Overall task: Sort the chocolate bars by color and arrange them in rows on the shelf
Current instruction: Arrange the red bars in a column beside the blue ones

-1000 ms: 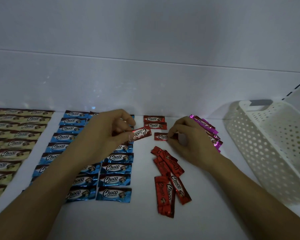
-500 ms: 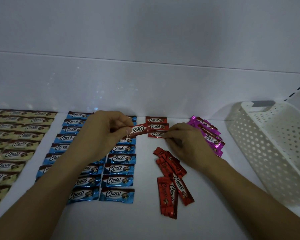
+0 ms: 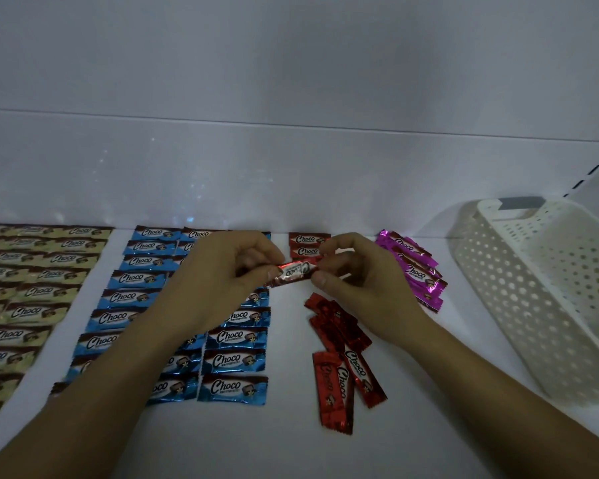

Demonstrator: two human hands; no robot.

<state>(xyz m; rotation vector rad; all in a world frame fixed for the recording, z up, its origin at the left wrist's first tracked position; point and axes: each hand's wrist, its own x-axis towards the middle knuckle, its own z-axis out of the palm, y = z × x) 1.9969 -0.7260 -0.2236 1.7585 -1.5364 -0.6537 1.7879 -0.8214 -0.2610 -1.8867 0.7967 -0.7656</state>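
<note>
Above the white shelf (image 3: 284, 444), one red chocolate bar (image 3: 293, 272) is pinched at its left end by my left hand (image 3: 222, 274) and at its right end by my right hand (image 3: 357, 271). Just behind it, a short column of red bars (image 3: 306, 245) lies against the back wall. A loose pile of red bars (image 3: 339, 350) sits in front of my right hand. Blue bars (image 3: 234, 361) are laid out in rows to the left, partly hidden under my left forearm. Cream bars (image 3: 32, 288) fill rows at the far left. Several magenta bars (image 3: 414, 271) lie heaped at the right.
A white perforated plastic basket (image 3: 540, 299) stands at the right end of the shelf. The white back wall (image 3: 291, 174) rises directly behind the rows.
My right hand let go of the red bar it had set in the column and came left to pinch the free end of the bar my left hand holds.
</note>
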